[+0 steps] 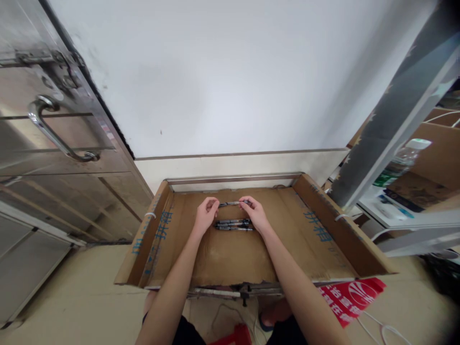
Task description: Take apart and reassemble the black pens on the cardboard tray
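My left hand (pixel 206 213) and my right hand (pixel 256 211) hold one dark pen (pixel 230 203) between them, each with fingers pinched on an end. The pen lies level, just above the cardboard tray (pixel 230 254). Under my hands a small row of dark pens (pixel 233 224) lies side by side on the tray floor. Both forearms reach in from the near edge.
The cardboard tray has raised side flaps with blue print (pixel 158 230). A metal door with a curved handle (pixel 57 134) is at the left. A white wall stands behind. At the right are a shelf with a plastic bottle (pixel 402 163), a red sign (pixel 348 297) and white cables.
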A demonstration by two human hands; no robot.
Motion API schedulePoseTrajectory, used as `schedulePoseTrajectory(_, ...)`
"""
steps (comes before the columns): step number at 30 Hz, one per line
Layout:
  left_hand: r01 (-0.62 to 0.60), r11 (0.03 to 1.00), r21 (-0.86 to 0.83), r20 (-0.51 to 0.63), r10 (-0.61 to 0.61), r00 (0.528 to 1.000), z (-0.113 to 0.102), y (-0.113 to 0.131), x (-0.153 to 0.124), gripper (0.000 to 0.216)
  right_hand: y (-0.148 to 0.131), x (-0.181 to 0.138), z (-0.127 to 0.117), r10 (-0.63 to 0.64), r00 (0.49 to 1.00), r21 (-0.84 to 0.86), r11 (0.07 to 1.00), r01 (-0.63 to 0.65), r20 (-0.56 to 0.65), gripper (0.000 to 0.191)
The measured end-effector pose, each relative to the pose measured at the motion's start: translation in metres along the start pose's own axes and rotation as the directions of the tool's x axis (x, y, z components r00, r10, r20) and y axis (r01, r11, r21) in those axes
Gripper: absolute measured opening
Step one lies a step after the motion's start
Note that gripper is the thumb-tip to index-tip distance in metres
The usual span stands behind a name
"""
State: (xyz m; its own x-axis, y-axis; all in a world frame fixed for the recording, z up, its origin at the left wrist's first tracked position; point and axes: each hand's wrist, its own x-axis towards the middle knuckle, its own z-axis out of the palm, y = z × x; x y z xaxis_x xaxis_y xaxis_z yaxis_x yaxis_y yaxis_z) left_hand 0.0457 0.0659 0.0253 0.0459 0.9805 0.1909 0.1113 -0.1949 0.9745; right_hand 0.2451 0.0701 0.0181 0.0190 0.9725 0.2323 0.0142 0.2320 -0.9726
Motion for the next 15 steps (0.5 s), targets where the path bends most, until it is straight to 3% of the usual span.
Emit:
schedulePoseTrajectory(5, -0.041, 0.999, 0.003, 0.096, 0.04, 0.995, 0.0006, -0.0006, -0.0004, 0.032, 0.0024, 0.0007, -0.0001, 0.016, 1.0, 0.019, 1.0, -0.016, -0.008, 0.032)
schedulePoseTrajectory(11, 0.034, 0.999, -0.007, 0.064, -0.034, 0.997, 0.001, -0.0025, -0.0002, 0.03, 0.0022, 0.0003, 0.0004, 0.027, 1.0, 0.063, 0.998, -0.027, -0.008, 0.031)
schedulePoseTrajectory(15, -0.008, 1.0, -0.028, 0.086, 0.01, 0.996, 0.0009, -0.002, -0.0007, 0.034, 0.0017, 0.0002, 0.0001, 0.024, 0.999, 0.091, 0.996, -0.022, -0.023, 0.031)
